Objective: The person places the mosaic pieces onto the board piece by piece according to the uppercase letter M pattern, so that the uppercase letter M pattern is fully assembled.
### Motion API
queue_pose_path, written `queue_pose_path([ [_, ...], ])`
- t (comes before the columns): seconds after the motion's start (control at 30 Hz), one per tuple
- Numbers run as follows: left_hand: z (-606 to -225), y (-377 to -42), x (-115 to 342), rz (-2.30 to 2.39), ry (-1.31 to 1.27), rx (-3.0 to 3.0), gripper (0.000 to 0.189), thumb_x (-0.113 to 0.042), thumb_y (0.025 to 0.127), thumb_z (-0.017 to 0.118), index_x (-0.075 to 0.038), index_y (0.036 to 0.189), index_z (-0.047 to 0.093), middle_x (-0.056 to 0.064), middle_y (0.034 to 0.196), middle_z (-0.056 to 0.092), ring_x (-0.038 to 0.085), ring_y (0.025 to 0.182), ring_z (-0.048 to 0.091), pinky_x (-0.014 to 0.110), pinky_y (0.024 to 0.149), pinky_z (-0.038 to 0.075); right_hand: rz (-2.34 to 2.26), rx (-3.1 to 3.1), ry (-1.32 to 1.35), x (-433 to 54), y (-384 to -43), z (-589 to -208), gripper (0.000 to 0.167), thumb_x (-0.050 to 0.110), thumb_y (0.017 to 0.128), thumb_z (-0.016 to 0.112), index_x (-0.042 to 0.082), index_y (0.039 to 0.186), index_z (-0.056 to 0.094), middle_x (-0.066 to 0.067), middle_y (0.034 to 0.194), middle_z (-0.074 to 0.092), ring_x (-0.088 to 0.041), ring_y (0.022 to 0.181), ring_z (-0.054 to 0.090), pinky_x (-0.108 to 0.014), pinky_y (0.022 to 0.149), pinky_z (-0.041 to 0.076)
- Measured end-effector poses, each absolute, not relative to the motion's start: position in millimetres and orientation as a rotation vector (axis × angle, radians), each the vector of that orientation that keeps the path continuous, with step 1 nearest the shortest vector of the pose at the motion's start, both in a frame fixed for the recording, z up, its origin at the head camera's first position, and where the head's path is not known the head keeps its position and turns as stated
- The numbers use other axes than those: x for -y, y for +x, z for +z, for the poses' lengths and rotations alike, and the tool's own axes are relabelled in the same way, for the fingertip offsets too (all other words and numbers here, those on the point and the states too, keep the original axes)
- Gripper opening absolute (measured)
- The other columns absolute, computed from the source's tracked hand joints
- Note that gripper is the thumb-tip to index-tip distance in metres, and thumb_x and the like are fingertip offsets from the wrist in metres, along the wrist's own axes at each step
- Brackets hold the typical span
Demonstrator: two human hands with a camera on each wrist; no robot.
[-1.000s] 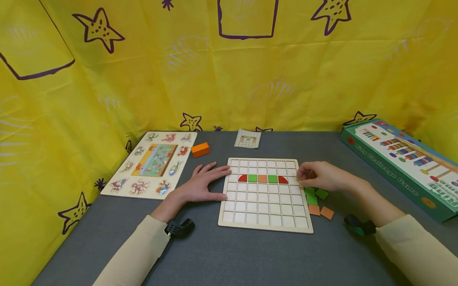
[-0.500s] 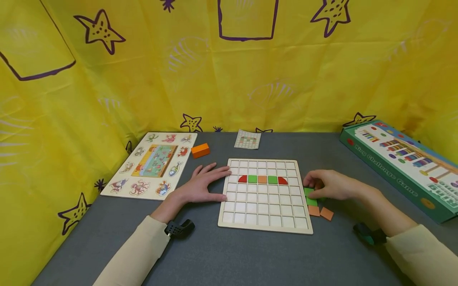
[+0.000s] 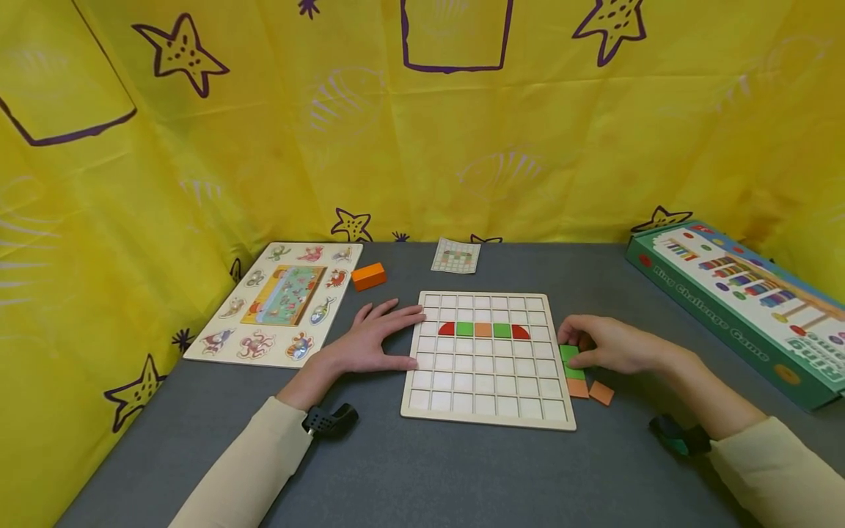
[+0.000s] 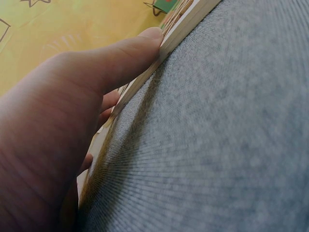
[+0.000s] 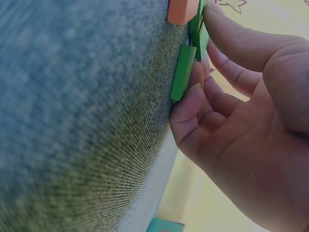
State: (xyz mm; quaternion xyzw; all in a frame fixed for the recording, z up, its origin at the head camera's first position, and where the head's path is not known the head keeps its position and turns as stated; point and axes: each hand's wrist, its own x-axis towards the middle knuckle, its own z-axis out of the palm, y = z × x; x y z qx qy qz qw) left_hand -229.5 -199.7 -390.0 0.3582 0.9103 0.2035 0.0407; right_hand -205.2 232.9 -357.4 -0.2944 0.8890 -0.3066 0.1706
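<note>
A: Step?
B: Picking a green tile (image 3: 571,361) off the grey mat, just right of the grid board (image 3: 488,411). My right hand (image 3: 610,345) has fingers curled, pinching it. Left hand (image 3: 367,345) lies flat, fingers straight, thumb against the board's edge.
A: Next?
B: Probably lift and seat it square in an empty cell near the coloured row (image 3: 484,330).

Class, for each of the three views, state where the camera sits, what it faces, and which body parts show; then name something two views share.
Head: worn high, looking down at the grid board, both hands and sleeves.
Left wrist: at table level, left hand against the board's edge.
Right wrist: at table level, right hand pinching green tiles.
Shared: head and right wrist both show the green tiles.
</note>
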Motion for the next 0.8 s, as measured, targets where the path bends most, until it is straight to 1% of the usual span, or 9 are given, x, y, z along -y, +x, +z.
queue_pose_path([
  [0.3,-389.3,-229.2,199.9,0.629,1.107,-2.787,0.083,-0.055,0.088,0.072,-0.022,0.157,0.041,-0.004,0.163,0.032,0.037,0.151,0.014,0.068,0.112,0.002,-0.875,-2.588,-0.872,-233.2,-205.4,-357.2,0.017,0.011,0.091,0.076,0.011,0.103,0.064,0.005,0.087,0.057,-0.014,0.081,0.053,-0.029,0.072,0.047],
  [0.47,-389.7,-229.9,199.8,0.622,1.099,-2.784,0.083,-0.057,0.088,0.072,-0.023,0.157,0.041,-0.006,0.163,0.031,0.036,0.152,0.013,0.067,0.112,0.001,-0.876,-2.585,-0.821,-234.3,-208.1,-352.3,0.01,0.008,0.094,0.071,0.011,0.101,0.065,0.003,0.087,0.059,-0.017,0.08,0.054,-0.029,0.069,0.047],
  [0.63,-390.0,-230.9,200.0,0.61,1.084,-2.782,0.084,-0.058,0.088,0.071,-0.024,0.158,0.04,-0.007,0.163,0.03,0.035,0.152,0.013,0.067,0.113,0.001,-0.864,-2.607,-0.801,-234.7,-212.0,-346.5,0.007,0.006,0.096,0.067,0.01,0.102,0.065,0.002,0.09,0.061,-0.019,0.082,0.055,-0.03,0.071,0.048],
  [0.8,-389.4,-230.7,200.4,0.605,1.078,-2.781,0.084,-0.058,0.088,0.071,-0.024,0.158,0.04,-0.007,0.163,0.03,0.034,0.152,0.012,0.066,0.113,0.0,-0.884,-2.634,-0.834,-228.5,-215.4,-343.0,0.007,0.007,0.096,0.068,0.01,0.102,0.065,0.002,0.09,0.062,-0.018,0.083,0.057,-0.031,0.074,0.05],
])
